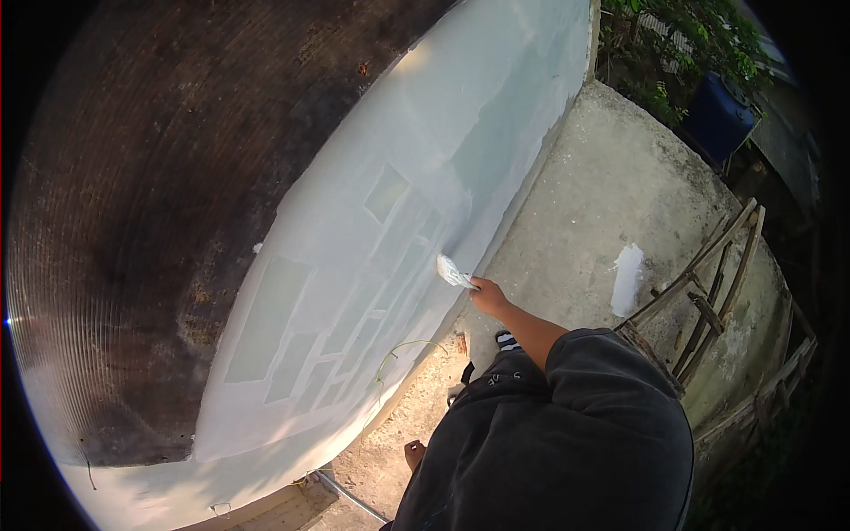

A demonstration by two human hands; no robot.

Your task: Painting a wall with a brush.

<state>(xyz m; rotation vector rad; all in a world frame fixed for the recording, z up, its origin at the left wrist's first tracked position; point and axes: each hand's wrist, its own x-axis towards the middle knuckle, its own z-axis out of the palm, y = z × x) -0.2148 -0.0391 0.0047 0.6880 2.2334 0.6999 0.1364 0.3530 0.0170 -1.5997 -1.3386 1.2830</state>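
Note:
My right hand is closed around a paintbrush whose head is coated in white. The brush points left at the wall, its tip at or very close to the surface. White covers most of this wall, with pale grey-green rectangular patches showing between white bands. Low beside my body, my left hand is only partly visible. Its fingers are curled and I see nothing in them; my dark clothing hides the rest.
A large dark brown ribbed panel borders the wall on the left. To the right, concrete bears a white smear. A weathered wooden ladder-like frame, a blue barrel and foliage lie beyond. A pipe runs near the wall's base.

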